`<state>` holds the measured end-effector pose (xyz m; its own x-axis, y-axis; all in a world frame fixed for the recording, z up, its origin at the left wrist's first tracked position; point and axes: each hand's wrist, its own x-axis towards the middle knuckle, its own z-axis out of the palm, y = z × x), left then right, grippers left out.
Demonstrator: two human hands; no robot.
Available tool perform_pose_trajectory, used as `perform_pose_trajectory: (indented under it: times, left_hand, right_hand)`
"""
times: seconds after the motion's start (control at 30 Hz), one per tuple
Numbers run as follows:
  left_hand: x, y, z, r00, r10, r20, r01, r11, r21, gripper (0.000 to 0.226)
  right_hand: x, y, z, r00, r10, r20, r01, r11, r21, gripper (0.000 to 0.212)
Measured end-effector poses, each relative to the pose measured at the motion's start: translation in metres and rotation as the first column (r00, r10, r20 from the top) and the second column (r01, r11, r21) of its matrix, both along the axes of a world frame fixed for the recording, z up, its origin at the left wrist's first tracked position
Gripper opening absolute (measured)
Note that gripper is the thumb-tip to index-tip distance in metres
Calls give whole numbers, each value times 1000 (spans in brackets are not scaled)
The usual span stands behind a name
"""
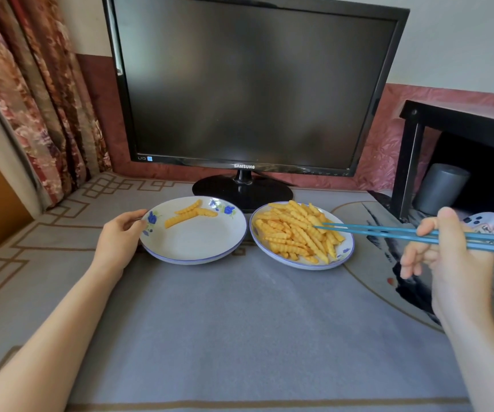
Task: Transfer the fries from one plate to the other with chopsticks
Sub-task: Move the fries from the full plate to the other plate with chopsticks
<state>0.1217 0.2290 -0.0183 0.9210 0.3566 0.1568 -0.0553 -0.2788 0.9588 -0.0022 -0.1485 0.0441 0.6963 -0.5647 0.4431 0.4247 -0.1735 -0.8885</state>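
Pinching rim of left plate (192,248) at nine o'clock with left hand (121,236) for steadiness; gripping chopsticks (388,233) in right hand (450,254), reaching fries (293,233).

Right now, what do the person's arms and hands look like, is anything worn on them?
Nothing worn shows. The left hand and right hand have no gloves, rings or bands. The left forearm and right forearm are uncovered down to the picture's bottom edge: no sleeve, watch or bracelet in view.

Bare forearms (61,322), left hand (119,237), right hand (459,263)
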Motion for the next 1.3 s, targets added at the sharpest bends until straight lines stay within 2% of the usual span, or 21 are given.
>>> perform_pose_trajectory:
  times: [0.4, 0.6, 0.97, 1.1, 1.3]
  left_hand:
    - [2, 3, -3, 1000, 3, -6, -3, 1000, 22, 30]
    - [3, 4, -3, 1000, 0, -17, 1, 1000, 22, 30]
    - [5, 5, -5, 1000, 3, -17, -3, 1000, 3, 28]
    - [6, 6, -6, 1000, 6, -17, -6, 1000, -6, 29]
    - [6, 5, -6, 1000, 8, -7, -8, 1000, -7, 29]
  right_hand:
    - [5, 17, 8, 997, 40, 66, -39, 999, -7, 36]
    - [22, 51, 12, 985, 160, 59, -162, 986, 26, 35]
    - [81, 146, 8, 874, 481, -71, -485, 872, -59, 36]
    - [101, 166, 1, 859, 502, -104, -512, 848, -139, 38]
    - [116, 176, -1, 855, 500, -139, -518, 838, -171, 38]
